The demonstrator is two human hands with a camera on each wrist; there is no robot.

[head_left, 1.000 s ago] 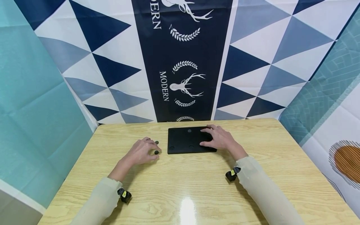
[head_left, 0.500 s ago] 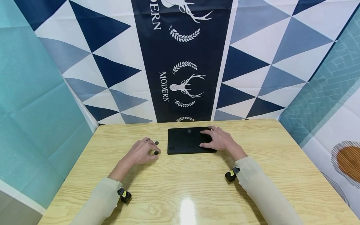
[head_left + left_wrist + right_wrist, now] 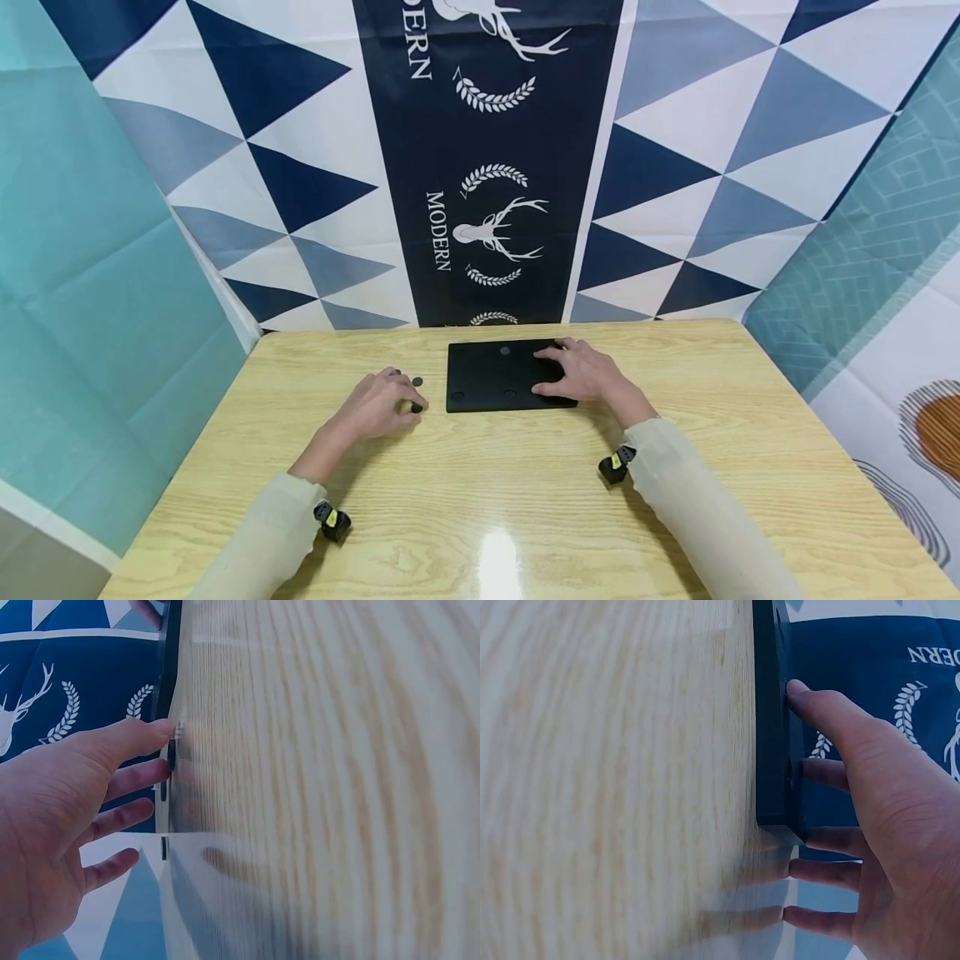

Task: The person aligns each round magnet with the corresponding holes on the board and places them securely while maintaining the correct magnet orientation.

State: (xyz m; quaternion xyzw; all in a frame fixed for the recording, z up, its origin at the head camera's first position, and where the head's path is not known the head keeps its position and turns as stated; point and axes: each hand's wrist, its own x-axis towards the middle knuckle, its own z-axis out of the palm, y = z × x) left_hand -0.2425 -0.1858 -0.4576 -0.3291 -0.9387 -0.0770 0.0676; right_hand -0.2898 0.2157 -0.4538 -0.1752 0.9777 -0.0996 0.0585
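Observation:
In the head view, my left hand (image 3: 382, 408) is on the table left of a flat black board, thumb and index finger pinching a small black disc (image 3: 416, 407) at the tabletop. The left wrist view shows that disc (image 3: 172, 755) edge-on at the fingertips, the other fingers spread. A second dark disc (image 3: 417, 382) lies just beyond, and another (image 3: 397, 372) peeks out behind the knuckles. My right hand (image 3: 585, 371) rests its spread fingers and thumb on the right end of the black board (image 3: 480, 375), which has shallow round recesses and one greyer disc (image 3: 505, 351) in its top.
The light wood table (image 3: 480, 475) reaches back to a patterned cloth (image 3: 487, 167) hanging right behind the board. Teal cloth (image 3: 112, 317) hangs along the left side. A small black camera sits on each wrist.
My left thumb and index finger have drawn slightly closer around the black disc. The right hand stays on the board, almost still.

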